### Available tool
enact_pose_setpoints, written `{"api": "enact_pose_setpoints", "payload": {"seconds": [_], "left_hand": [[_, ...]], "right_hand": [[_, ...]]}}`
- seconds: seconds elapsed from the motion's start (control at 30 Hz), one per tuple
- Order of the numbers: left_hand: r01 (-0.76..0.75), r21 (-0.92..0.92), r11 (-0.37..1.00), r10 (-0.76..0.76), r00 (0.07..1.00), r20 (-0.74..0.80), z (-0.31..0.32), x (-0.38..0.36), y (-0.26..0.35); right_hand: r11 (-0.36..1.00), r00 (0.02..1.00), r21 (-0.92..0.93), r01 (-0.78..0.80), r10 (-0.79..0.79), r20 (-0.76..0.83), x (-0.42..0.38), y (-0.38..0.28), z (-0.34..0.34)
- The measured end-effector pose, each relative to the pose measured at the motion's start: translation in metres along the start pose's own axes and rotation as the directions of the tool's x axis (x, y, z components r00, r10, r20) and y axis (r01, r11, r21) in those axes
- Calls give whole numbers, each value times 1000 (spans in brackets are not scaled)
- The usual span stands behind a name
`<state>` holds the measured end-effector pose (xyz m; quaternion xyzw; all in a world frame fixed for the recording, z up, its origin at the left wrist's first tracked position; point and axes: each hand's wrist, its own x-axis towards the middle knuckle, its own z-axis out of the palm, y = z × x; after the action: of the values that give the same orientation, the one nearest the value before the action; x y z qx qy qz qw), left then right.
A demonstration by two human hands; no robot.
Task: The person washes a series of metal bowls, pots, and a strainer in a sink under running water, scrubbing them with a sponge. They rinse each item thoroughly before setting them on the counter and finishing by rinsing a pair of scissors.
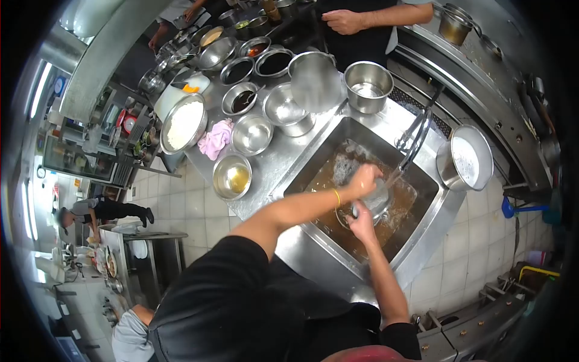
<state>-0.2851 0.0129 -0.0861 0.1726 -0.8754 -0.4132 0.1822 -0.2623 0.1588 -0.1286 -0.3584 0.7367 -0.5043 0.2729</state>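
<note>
A metal bowl point(380, 201) is tilted over the brownish, foamy water of the sink point(291, 192). My right hand point(362, 222) grips the near rim of this bowl, thumb over the edge. With a yellow band on its wrist, my left hand point(365, 180) is curled at the bowl's far side; whatever its fingers hold is hidden. Water runs from the black tap hose point(416, 140) beside the bowl. Foam and a submerged pale item, too unclear to name, show in the water.
Metal bowls point(252, 134), a pink cloth point(215, 139) and a bowl of white food point(184, 125) stand left of the sink. One pot point(368, 87) is behind it, another point(464, 158) at its right. Across the counter is a co-worker's hand point(344, 22); another person point(99, 211) stands far left.
</note>
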Motion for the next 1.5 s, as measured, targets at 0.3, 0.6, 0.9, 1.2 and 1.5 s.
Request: {"api": "enact_pose_setpoints", "payload": {"seconds": [0.3,0.6,0.9,1.2,1.5], "left_hand": [[206,115,972,-210,977,27,23,3,14],[101,165,981,-114,991,71,7,-11,-6],[-232,155,960,67,732,678,-8,-22,-16],[-180,165,970,-74,428,901,22,2,39],[405,24,914,-326,697,639,22,-1,-27]], "right_hand": [[981,977,-119,-152,167,130,11,-28,-14],[883,963,-414,221,-131,234,-14,21,-11],[989,944,56,136,-147,297,10,0,-123],[880,910,-313,357,-404,-97,13,-78,-223],[775,670,-630,57,-497,-552,92,-80,-332]]}}
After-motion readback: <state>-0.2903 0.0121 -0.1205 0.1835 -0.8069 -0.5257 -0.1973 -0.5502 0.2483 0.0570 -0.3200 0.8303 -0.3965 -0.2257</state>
